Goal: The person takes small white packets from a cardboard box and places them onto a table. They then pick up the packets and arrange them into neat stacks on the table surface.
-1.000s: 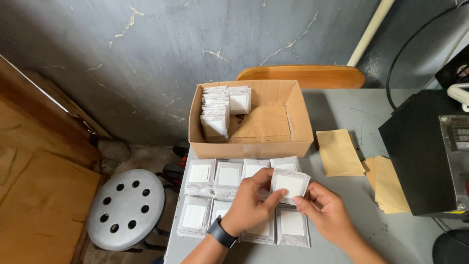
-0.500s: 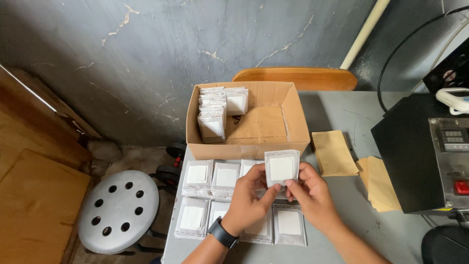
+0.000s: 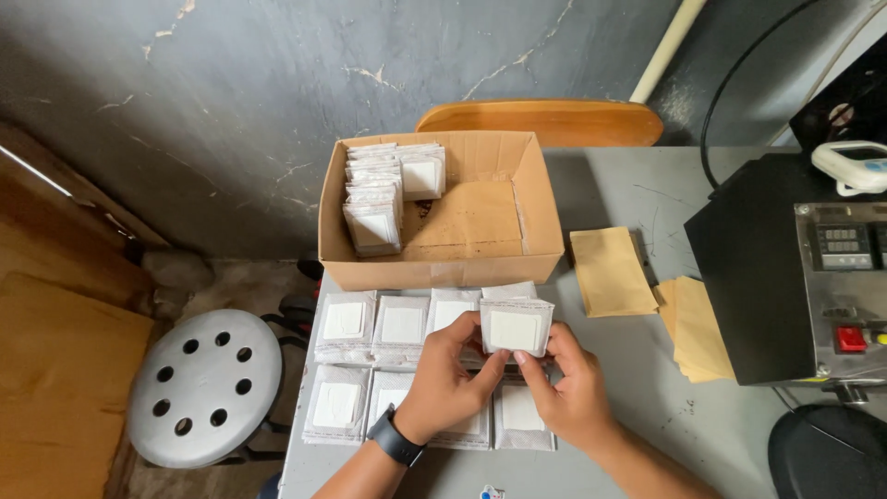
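A small stack of white packets (image 3: 516, 327) is held up between both hands, just above the rows of packets (image 3: 404, 325) laid out on the grey table (image 3: 647, 212). The left hand (image 3: 447, 381) (a dark watch (image 3: 395, 437) is worn on its wrist) is closed on the stack's left edge and lower corner, with the thumb curled against the front. The right hand (image 3: 567, 388) is closed on the stack's lower right side, its fingertips (image 3: 523, 357) pressed to the bottom edge and its thumb set along the right edge. The stack is held flat-faced toward the camera, tilted slightly, and it is clear of the table.

Directly under the fingers and to their left, the laid-out packets are arranged in two rows, side by side and touching; some of the near row is hidden by the hands. Just beyond the fingers a cardboard box (image 3: 442, 270) is stood, open, with more packets stacked on edge (image 3: 381, 194) in its far left corner. To the right of the right hand's fingers, brown envelopes (image 3: 610, 270) are laid on the table, and well past them a black machine (image 3: 795, 268) with a control panel is seen. Far left of the left hand, off the table, a grey stool (image 3: 203, 386) with holes in its seat is placed.
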